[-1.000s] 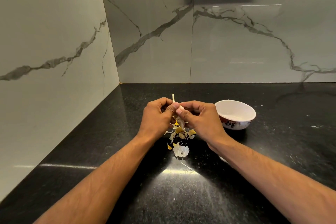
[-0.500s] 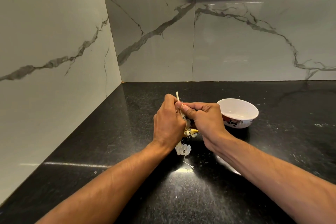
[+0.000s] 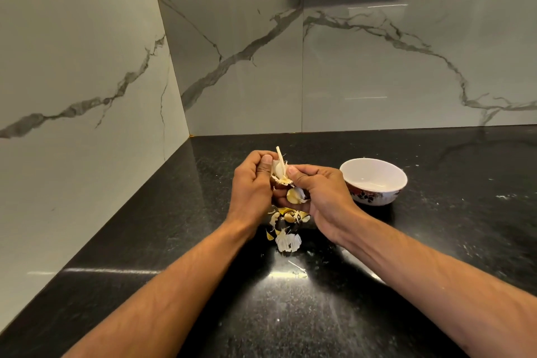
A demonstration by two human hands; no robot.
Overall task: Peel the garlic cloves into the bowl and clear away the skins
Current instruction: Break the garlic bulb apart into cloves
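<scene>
We hold the garlic bulb [image 3: 279, 169] above the black counter [image 3: 174, 227], its stalk pointing up. Half a second ago our left hand [image 3: 253, 189] hid it; now that hand has turned back and a clove [image 3: 295, 195] shows loose below the bulb, so we judge it nearly free. Our left fingers curl round the bulb, and our right hand [image 3: 322, 195] pinches at it with thumb and fingers. Skins [image 3: 286, 231] lie beneath; the bowl [image 3: 373, 181] to the right looks empty.
</scene>
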